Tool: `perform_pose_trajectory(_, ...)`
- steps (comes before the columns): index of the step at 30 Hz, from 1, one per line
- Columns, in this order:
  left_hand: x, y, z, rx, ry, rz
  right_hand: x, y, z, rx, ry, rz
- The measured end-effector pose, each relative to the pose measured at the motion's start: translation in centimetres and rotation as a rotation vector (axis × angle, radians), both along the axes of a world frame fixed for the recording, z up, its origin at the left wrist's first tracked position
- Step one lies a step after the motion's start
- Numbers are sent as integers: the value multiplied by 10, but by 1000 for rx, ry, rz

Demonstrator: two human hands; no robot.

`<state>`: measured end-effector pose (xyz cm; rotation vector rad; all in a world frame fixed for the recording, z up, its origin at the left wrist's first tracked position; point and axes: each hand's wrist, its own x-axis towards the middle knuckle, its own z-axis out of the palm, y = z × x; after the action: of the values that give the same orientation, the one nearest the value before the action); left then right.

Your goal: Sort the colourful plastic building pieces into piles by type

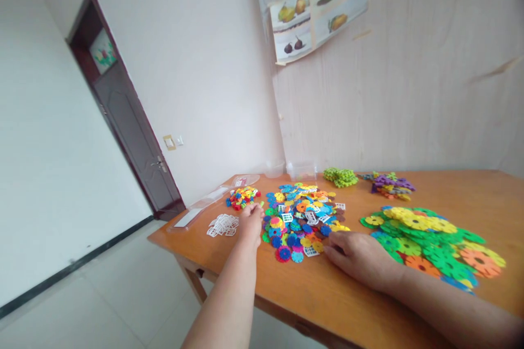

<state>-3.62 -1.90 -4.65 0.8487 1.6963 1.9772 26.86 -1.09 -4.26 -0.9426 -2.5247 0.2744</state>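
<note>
1. Head view: the left hand (250,223) reaches forward over the table (475,196), with the forearm running from the near edge away toward the wall.
2. Its grip is nearly closed. The fingertips come together on a small green piece (261,205), held just above the table between the small mixed pile (243,197) and the big pile of coloured discs (303,212).
3. The green piece is too small to tell its long axis or which way it points (only a bright spot shows at the fingertips).
4. The big pile is longer than wide; its long axis goes from the near edge toward the wall.
5. The right hand (360,257) lies palm down on the table, with its fingers loosely bent and pointing left. The fingertips touch the near right edge of the big pile. I cannot tell if this grip pinches a disc.
6. White grid pieces (223,224) lie just left of the left hand.
7. Large flower discs (429,237) in yellow, green and orange lie to the right of the right hand, near the forearm.
</note>
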Motion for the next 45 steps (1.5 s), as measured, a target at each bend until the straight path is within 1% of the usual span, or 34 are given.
perform_pose_trajectory(3,-3,-1,1,0,-79,-7,0,1,2,-17,-3,8)
perform_pose_trajectory(5,-4,-1,1,11,-92,-4,0,0,4,-23,-20,12)
perform_pose_trajectory(9,-2,-1,-1,-4,-36,-1,-1,-2,9,-20,-40,6)
perform_pose_trajectory(13,1,0,-2,-48,59,-14,0,-3,15,-6,0,12)
perform_pose_trajectory(15,3,0,-3,-46,79,-14,2,-2,18,-3,38,-33)
perform_pose_trajectory(17,4,0,-3,-42,87,-15,3,1,21,-6,70,-119)
perform_pose_trajectory(20,4,0,-3,-54,97,-17,5,5,23,-34,61,-242)
perform_pose_trajectory(22,4,0,-3,-61,104,-15,4,7,23,-59,41,-259)
perform_pose_trajectory(26,4,1,-4,-64,120,-17,4,8,20,-85,47,-178)
perform_pose_trajectory(29,4,0,-4,-68,123,-20,4,6,20,-122,129,-108)
perform_pose_trajectory(31,5,0,-3,-68,119,-26,4,5,20,-134,179,-102)
perform_pose_trajectory(34,6,-1,-1,-71,116,-22,3,4,18,-133,195,-102)
perform_pose_trajectory(38,7,-2,0,-73,123,-13,0,3,11,-120,215,-50)
perform_pose_trajectory(42,7,-2,0,-80,108,-7,-2,1,6,-135,195,-20)
perform_pose_trajectory(45,7,-2,0,-65,75,-13,-3,0,5,-158,182,-23)
